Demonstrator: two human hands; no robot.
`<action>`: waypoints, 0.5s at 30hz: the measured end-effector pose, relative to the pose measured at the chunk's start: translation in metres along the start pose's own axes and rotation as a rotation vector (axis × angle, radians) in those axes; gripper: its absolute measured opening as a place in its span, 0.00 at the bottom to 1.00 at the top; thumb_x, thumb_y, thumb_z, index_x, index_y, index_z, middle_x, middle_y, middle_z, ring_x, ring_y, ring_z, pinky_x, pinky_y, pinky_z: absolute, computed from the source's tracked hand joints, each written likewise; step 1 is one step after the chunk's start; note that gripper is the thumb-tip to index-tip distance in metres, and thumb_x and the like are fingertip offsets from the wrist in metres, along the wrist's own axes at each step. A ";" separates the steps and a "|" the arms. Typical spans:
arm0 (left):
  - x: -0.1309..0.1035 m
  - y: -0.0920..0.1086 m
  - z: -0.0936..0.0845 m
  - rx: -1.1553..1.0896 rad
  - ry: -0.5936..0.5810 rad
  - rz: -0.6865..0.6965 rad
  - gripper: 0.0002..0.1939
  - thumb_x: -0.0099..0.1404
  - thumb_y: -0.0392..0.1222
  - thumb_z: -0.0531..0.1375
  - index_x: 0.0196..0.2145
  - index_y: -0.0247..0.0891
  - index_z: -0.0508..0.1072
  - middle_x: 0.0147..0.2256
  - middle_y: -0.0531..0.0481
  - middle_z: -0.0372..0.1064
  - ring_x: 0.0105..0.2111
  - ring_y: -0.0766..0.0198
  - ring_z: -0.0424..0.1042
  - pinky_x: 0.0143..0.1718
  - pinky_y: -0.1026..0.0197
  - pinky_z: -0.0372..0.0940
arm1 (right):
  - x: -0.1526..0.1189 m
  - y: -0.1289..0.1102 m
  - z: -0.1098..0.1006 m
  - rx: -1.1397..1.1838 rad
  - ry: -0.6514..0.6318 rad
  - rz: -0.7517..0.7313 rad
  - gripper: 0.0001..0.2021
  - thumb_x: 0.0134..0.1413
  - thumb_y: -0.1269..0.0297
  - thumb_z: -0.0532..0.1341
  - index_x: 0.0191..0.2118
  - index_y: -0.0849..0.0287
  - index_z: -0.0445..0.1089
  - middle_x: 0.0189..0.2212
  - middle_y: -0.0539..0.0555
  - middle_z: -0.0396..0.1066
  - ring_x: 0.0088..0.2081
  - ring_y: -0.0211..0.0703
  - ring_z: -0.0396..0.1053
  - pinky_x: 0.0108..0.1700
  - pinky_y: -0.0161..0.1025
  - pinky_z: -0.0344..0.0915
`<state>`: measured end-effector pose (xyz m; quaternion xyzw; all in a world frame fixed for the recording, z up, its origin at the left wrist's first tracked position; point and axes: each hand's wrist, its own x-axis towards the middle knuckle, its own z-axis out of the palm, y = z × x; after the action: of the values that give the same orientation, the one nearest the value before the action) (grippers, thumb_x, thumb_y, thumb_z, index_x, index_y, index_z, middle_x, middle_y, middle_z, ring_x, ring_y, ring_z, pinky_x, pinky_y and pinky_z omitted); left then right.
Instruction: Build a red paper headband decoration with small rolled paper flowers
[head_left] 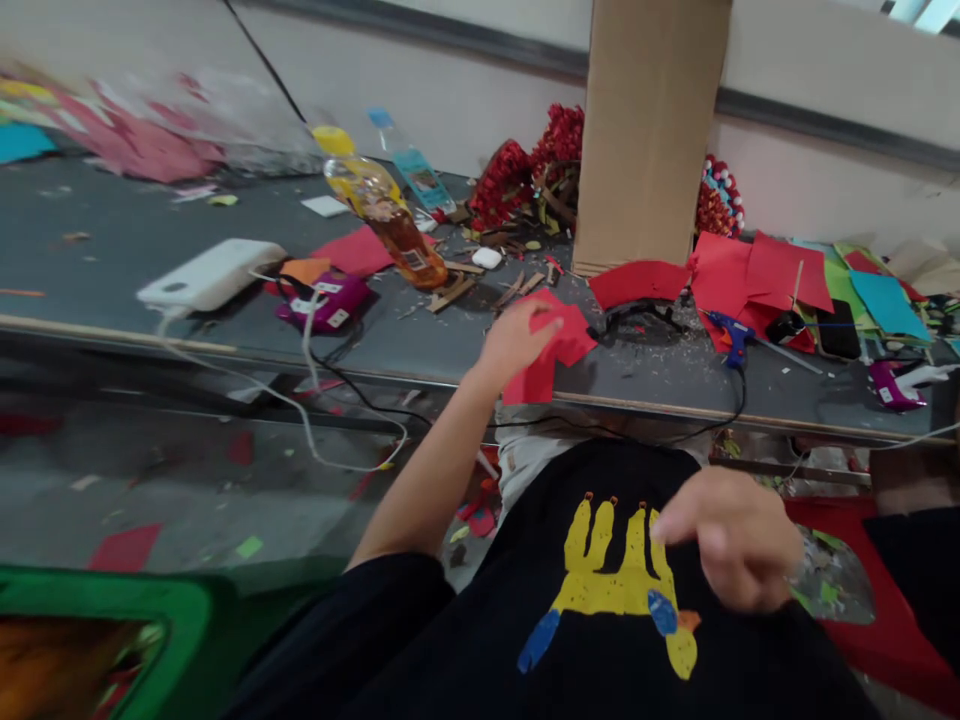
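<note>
The left hand [517, 340] lies over the red paper [529, 385] on the tabletop [645, 375], its fingers slightly spread, and whether they pinch the paper cannot be told. The right hand [739, 540], well to the right of those fingers, hovers over the black shirt [615, 680], its fingers bent and blurred, their grip unclear. The paper looks light and easily creased, so a gentle pinch at the edge just below the left fingers should suit it
</note>
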<state>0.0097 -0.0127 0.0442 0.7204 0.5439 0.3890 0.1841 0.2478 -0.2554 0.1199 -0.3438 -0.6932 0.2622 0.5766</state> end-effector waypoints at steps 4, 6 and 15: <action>-0.035 -0.028 -0.017 0.299 -0.314 -0.083 0.36 0.51 0.59 0.63 0.52 0.35 0.67 0.57 0.35 0.62 0.57 0.45 0.61 0.58 0.45 0.55 | -0.004 0.056 -0.006 -0.334 0.186 0.012 0.10 0.54 0.70 0.60 0.40 0.51 0.75 0.26 0.48 0.76 0.17 0.31 0.65 0.20 0.29 0.61; -0.043 -0.036 -0.018 0.330 -0.311 -0.059 0.34 0.56 0.57 0.60 0.56 0.36 0.63 0.62 0.38 0.55 0.61 0.47 0.55 0.61 0.45 0.49 | -0.025 0.077 -0.012 -0.436 0.194 0.120 0.08 0.54 0.68 0.59 0.36 0.54 0.76 0.27 0.50 0.77 0.22 0.35 0.71 0.25 0.31 0.66; -0.023 -0.028 -0.008 0.432 -0.079 -0.051 0.15 0.64 0.42 0.54 0.47 0.38 0.70 0.49 0.41 0.71 0.51 0.49 0.68 0.58 0.44 0.52 | -0.060 0.114 -0.006 -0.325 0.090 0.434 0.07 0.53 0.62 0.60 0.34 0.53 0.77 0.31 0.53 0.78 0.33 0.44 0.76 0.37 0.38 0.70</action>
<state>-0.0169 -0.0260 0.0211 0.7438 0.6251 0.2300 0.0564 0.2799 -0.2308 -0.0024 -0.5838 -0.6098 0.2493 0.4744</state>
